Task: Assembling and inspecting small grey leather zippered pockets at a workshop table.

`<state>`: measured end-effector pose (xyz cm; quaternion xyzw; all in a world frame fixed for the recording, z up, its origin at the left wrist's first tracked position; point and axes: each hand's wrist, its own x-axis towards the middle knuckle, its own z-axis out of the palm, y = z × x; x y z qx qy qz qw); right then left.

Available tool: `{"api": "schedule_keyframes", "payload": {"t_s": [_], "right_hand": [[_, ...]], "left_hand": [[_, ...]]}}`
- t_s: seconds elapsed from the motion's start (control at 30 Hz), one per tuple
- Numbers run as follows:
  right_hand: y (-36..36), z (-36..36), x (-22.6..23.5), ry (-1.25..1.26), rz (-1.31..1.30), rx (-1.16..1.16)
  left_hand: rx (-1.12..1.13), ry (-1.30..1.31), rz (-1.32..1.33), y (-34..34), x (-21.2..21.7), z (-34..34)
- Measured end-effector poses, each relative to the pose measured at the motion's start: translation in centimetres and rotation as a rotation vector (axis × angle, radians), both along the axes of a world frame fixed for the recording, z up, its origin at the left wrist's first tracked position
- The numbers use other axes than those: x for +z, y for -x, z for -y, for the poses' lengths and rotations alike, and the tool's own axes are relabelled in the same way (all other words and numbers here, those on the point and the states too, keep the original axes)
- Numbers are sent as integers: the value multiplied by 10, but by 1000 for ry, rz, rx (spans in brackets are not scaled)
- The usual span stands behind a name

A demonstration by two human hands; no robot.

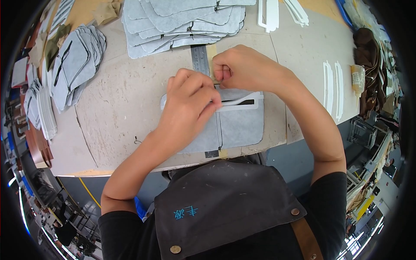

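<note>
Apparently to keep its dark centre line true, the grey fabric panel (245,125) lies flat over the steel ruler (199,58), beneath the left hand (187,97), whose curled fingers seem to pinch a white strip (242,101), and beside the tightly curled right hand (245,67), its contents unclear.

black short sleeves (330,195) | dark-grey apron (242,212) | blue embroidery (186,212) | brown strap (306,239)

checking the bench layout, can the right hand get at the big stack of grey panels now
Probably yes: the stack of grey panels lies just beyond the right hand with nothing upright between, though that hand looks closed in a pinch.
</note>
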<state>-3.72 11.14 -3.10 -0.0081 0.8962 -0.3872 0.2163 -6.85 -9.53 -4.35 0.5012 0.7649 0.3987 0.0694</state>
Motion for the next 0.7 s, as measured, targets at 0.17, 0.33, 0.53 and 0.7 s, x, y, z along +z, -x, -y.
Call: {"api": "schedule_keyframes", "payload": {"t_s": [0.17, 0.33, 0.53, 0.7], "right_hand": [[3, 2, 6, -95, 22, 5], [-1, -14, -8, 218, 40, -142], [-75, 3, 0, 77, -562, -472], [-124, 24, -21, -115, -760, -347]], "left_hand": [[-246, -39, 357, 4, 51, 5], [-80, 143, 636, 19, 24, -1], [-18, 192, 730, 24, 9, -11], [-67, 204, 503, 19, 0, -22]]}}
